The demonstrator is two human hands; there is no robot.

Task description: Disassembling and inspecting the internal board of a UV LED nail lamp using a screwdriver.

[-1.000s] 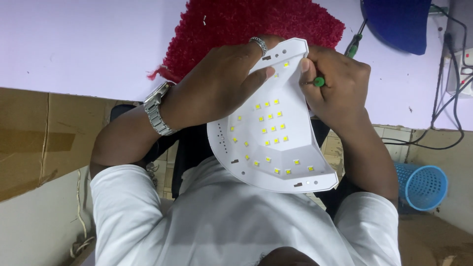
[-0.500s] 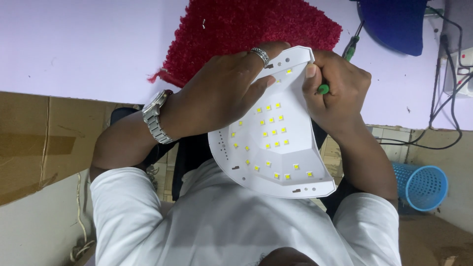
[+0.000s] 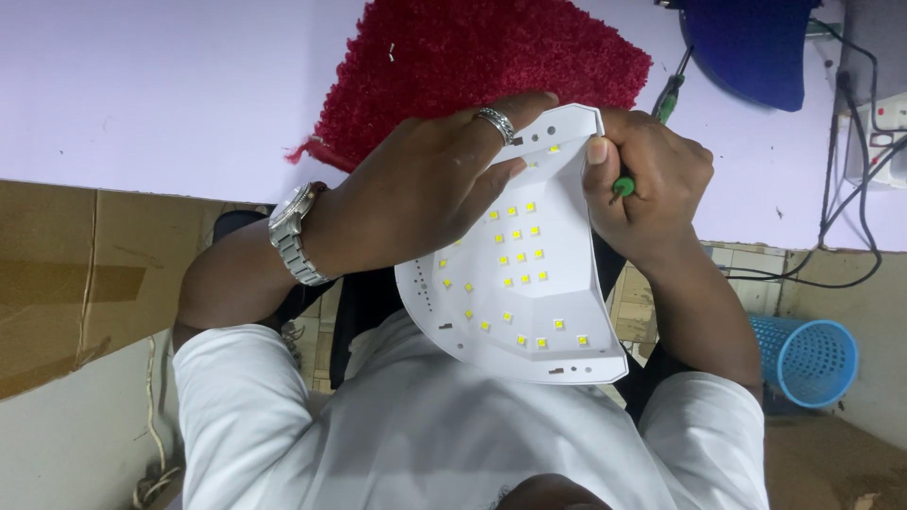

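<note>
While I held the white dome-shaped plastic lamp shell studded with small yellow diode squares (image 3: 518, 283) up over my lap, just off the near edge of the pale lilac worktop (image 3: 142, 94), my left hand (image 3: 425, 184) lay spread across its upper left side, ringed finger on the rim. My right hand (image 3: 652, 179) gripped the shell's top right corner, thumb pressed on the edge, fingers closed round a green-handled screwdriver (image 3: 666, 99), its tip hidden, probably behind the shell. Behind lay a shaggy red mat (image 3: 472, 66); a blue mesh basket (image 3: 803, 359) stood on the floor to my right.
</note>
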